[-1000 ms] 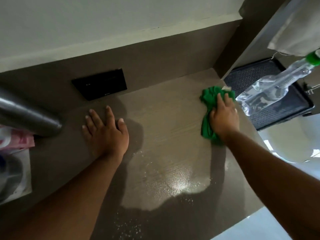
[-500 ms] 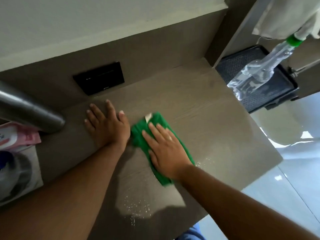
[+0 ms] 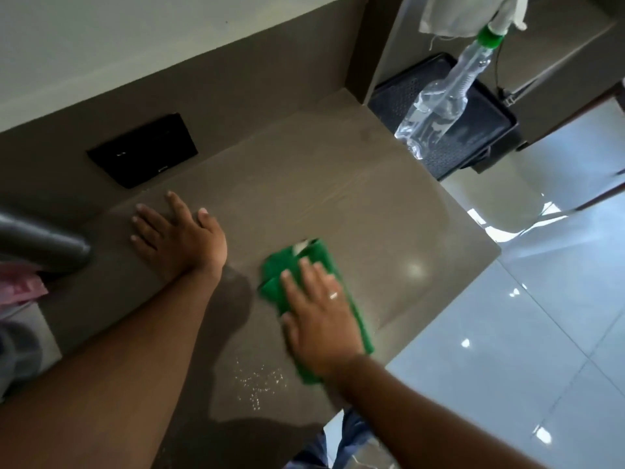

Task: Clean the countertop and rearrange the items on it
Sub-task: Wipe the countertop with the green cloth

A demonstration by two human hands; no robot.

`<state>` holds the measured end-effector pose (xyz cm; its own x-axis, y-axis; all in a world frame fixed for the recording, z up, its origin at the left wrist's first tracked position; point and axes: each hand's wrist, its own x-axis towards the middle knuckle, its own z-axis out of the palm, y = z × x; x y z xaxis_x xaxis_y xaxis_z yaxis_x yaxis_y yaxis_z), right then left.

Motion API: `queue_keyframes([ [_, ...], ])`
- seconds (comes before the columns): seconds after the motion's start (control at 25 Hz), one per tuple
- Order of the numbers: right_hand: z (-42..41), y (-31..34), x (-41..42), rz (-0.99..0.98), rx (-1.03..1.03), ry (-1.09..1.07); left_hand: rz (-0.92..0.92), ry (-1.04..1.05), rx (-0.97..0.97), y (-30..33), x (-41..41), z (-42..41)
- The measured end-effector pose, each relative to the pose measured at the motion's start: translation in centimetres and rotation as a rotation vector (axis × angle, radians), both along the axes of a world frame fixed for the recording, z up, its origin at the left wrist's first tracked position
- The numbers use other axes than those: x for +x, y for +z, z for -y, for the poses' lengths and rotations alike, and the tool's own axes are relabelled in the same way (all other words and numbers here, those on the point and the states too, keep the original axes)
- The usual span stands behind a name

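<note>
Brown countertop (image 3: 338,198) carries the left hand (image 3: 179,238), open and pressed flat near its back edge. Toward the front right corner, the right hand (image 3: 321,326) lies open, palm down on a green cloth (image 3: 324,262), droplets (image 3: 258,384) just beside it.

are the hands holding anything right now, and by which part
Nothing is gripped. The right hand lies flat on the middle of the green cloth, pressing it to the countertop. The left hand rests flat on bare counter.
</note>
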<state>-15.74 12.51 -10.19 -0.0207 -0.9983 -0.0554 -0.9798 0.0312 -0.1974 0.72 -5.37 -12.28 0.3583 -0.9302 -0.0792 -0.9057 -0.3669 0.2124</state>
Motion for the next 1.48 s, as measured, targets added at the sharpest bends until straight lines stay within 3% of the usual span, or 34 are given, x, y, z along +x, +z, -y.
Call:
queue_keyframes([
  [0.08,-1.8,0.4,1.1,0.038,0.063,0.227,0.006,-0.009,-0.002,-0.1,0.1,0.0],
  [0.16,-2.2,0.6,-3.2,0.054,0.067,0.290,0.012,-0.013,-0.014,-0.3,0.3,0.0],
  [0.36,-0.5,0.5,-21.5,0.073,0.023,-0.361,0.028,-0.010,-0.039,-1.5,0.7,0.4],
  [0.44,2.2,0.6,-26.4,0.075,0.006,-0.526,0.039,-0.003,-0.050,-2.0,0.6,0.5],
  [0.56,4.5,0.9,-27.6,0.117,-0.040,-0.647,0.012,-0.001,-0.077,-1.9,0.5,0.4],
  [0.68,1.7,0.1,-24.4,0.095,-0.056,-0.668,-0.021,-0.007,-0.059,-1.0,0.2,0.2],
  [0.76,-1.1,-0.3,-19.9,0.092,-0.039,-0.618,-0.037,-0.005,-0.042,-0.4,-0.1,0.0],
  [0.92,-2.5,0.1,-13.7,-0.013,0.140,-0.243,-0.041,0.012,-0.011,0.1,-0.3,-0.2],
  [1.04,5.4,0.4,-16.8,-0.071,0.137,-0.113,-0.007,0.031,0.004,0.0,-0.3,0.2],
  [1.16,17.2,0.0,-16.9,-0.061,0.074,-0.270,0.029,0.025,-0.022,-0.2,-0.4,0.0],
  [1.24,22.9,-0.7,-13.6,-0.065,0.079,-0.251,0.042,0.026,-0.027,-0.3,-0.4,0.1],
  [1.36,24.7,-1.0,-6.1,-0.101,0.079,-0.023,-0.046,-0.060,0.080,1.1,1.2,0.8],
  [1.48,20.3,-0.9,3.1,-0.091,0.071,0.318,-0.141,-0.105,-0.062,3.5,5.8,-4.1],
])
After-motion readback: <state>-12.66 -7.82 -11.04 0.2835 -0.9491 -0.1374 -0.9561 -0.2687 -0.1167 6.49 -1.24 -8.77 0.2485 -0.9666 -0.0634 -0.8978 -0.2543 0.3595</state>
